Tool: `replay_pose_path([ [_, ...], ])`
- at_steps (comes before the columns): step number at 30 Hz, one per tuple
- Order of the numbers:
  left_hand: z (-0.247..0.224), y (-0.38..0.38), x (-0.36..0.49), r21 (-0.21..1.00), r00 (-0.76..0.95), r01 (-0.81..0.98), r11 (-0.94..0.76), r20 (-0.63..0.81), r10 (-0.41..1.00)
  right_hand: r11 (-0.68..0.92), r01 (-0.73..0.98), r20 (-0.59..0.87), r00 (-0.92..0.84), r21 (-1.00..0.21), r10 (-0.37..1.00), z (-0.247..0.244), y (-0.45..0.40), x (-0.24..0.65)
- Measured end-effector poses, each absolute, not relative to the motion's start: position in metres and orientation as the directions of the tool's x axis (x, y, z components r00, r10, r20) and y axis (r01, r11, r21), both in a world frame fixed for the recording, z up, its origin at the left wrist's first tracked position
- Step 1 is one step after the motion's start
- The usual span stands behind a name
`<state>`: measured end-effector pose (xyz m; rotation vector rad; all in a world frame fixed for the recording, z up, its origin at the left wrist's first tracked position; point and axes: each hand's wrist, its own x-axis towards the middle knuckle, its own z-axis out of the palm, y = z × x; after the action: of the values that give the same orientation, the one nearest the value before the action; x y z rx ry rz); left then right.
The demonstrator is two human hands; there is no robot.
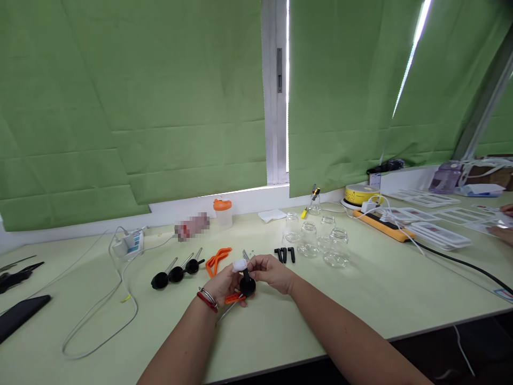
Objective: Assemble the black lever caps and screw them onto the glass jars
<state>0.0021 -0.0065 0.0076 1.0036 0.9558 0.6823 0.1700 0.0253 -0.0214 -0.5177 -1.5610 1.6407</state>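
Near the table's front, my left hand (225, 284) is closed round a black round part (247, 286) with a black stem, a whitish translucent piece (240, 265) at its top. An orange piece (234, 298) and a thin metal rod (227, 313) show beneath it. The fingers of my right hand (272, 271) are pinched at the stem's upper end; what they grip is too small to name. Orange handles (217, 261) lie just beyond my left hand. Several black round parts with metal rods (176, 274) are further left. Short black pieces (284, 254) lie beyond my right hand.
Several clear glass jars (336, 248) stand right of centre. An orange-lidded cup (223, 214) is by the wall. Cables run from a white power strip (135, 243) at left and an orange one (383, 225) at right. Another person's hand (500, 233) is at far right.
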Motion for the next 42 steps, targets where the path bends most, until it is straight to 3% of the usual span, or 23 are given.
replay_pose_path([
  [42, 0.0029, 0.0001, -0.0016, 0.894, 0.467, -0.069, 0.442, -0.363, 0.806, 0.133, -0.278, 0.277, -0.583, -0.951, 0.764, -0.0299, 0.0296, 0.1684],
])
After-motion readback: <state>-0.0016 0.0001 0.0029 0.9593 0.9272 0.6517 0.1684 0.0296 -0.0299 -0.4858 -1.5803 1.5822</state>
